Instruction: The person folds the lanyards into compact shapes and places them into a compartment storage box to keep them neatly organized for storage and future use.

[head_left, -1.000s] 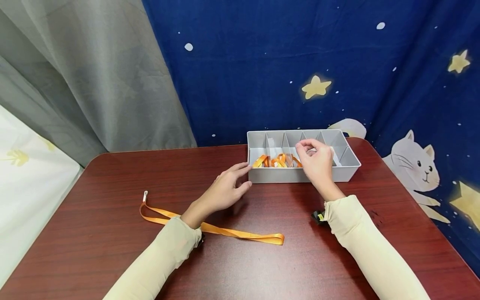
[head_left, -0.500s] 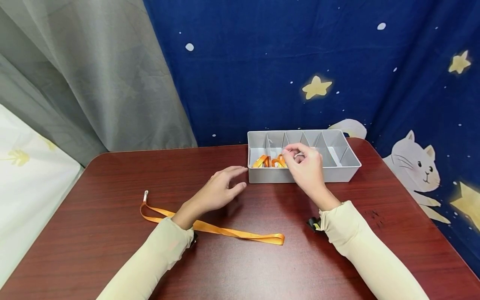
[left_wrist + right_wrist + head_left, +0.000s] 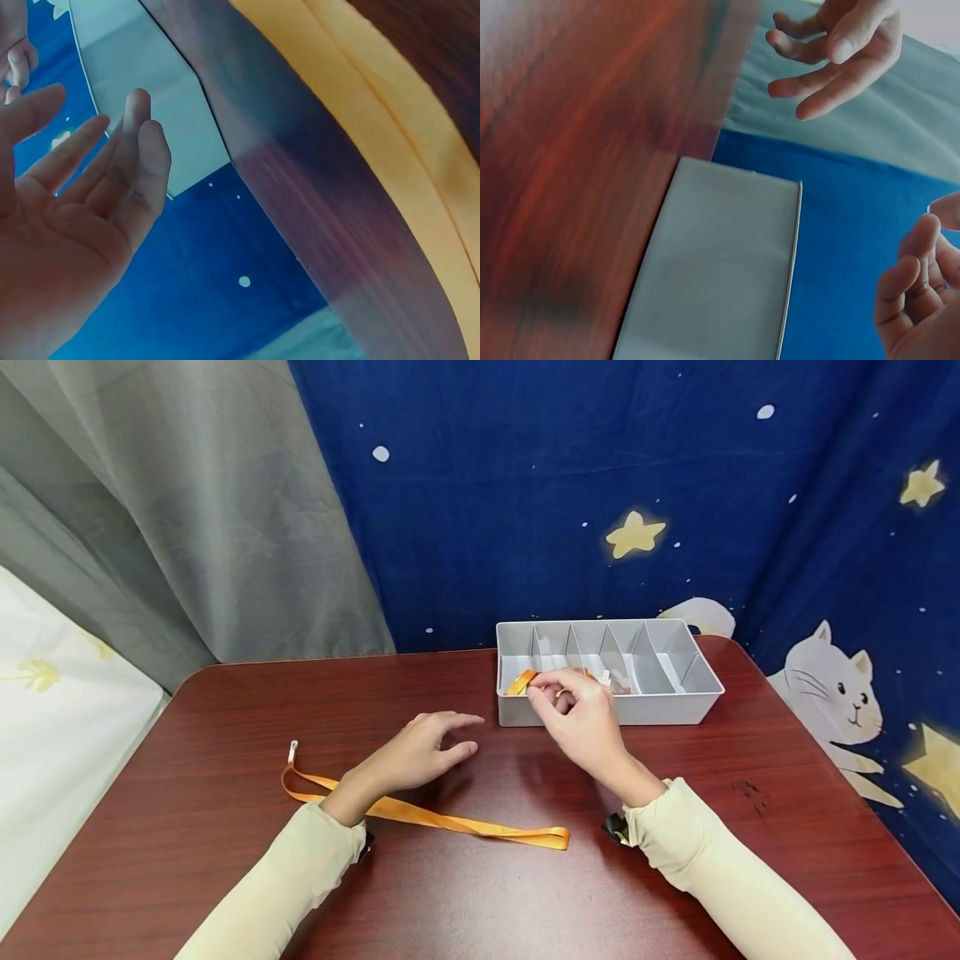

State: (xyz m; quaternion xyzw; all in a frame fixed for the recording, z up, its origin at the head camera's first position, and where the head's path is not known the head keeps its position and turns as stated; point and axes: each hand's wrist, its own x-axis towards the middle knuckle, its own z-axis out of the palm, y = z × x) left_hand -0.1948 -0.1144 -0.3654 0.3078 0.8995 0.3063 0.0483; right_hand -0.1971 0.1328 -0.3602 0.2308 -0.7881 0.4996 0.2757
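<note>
In the head view, an orange lanyard with a metal clip lies stretched across the table under my left wrist. My left hand hovers above the table with fingers extended and holds nothing; its palm shows in the left wrist view. My right hand is in front of the grey compartment box, partly covering its left-hand compartments. Its fingers are curled and its thumb tip meets the index fingertip, with nothing visible between them. Orange ribbon sits in the box's leftmost compartment.
The box stands near the back edge of the dark red wooden table. A white piece shows inside it beside my right hand. Behind the table hang a grey curtain and a blue curtain.
My right hand has moved left and slightly nearer along the box, uncovering its right-hand compartments. The left hand has drawn back left from the box's corner. The lanyard on the table has stayed put.
</note>
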